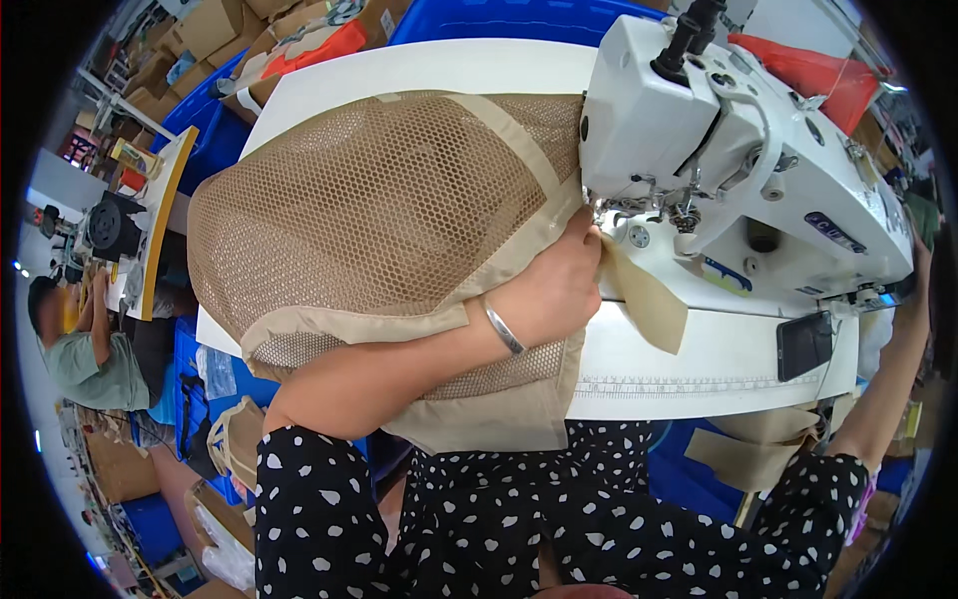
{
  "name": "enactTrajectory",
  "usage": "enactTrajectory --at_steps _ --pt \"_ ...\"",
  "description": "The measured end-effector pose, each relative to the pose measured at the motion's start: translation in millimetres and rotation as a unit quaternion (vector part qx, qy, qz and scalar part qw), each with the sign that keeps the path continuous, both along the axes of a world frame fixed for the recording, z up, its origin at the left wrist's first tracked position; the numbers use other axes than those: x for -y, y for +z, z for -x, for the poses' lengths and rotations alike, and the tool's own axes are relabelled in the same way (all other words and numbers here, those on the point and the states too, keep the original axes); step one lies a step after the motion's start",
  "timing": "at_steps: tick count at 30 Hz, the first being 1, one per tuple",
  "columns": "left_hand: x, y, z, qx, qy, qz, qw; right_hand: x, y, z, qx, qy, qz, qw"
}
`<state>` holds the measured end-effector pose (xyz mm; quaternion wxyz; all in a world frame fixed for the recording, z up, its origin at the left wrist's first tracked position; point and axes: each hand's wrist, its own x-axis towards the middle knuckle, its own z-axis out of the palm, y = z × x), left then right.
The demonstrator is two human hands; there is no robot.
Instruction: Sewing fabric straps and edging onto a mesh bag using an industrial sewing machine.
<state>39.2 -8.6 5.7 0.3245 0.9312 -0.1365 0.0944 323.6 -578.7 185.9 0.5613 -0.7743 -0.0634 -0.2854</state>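
A white sewing machine (738, 160) stands on the right of the white table. Brown mesh fabric with beige cloth edging (379, 210) spreads over the left of the table, its right edge running in at the needle area. My left hand (564, 275), a silver bangle at its wrist, is closed with the fingertips pinching the beige edging close beside the presser foot. From under those fingers a loose beige strip (649, 299) trails to the right. Reaching along the machine's right end, my right hand (920, 262) is by the handwheel side; its fingers are mostly hidden.
A black phone-like device (804, 346) lies at the front right of the table, near a printed ruler strip (679, 387). Beige cloth pieces (743, 449) hang below the right edge. Blue bins (499, 22) stand behind. Another person (100, 359) sits at a machine far left.
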Motion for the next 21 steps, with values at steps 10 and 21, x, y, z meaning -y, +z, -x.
enactTrajectory --at_steps 10,21 --pt "-17.5 5.2 -2.7 -0.101 0.091 0.035 0.990 128.2 -170.3 13.4 -0.012 -0.209 0.027 0.977" --pt "-40.9 10.0 63.2 0.052 0.157 -0.143 0.976 -295.5 -169.5 210.1 0.043 0.164 0.491 0.855"
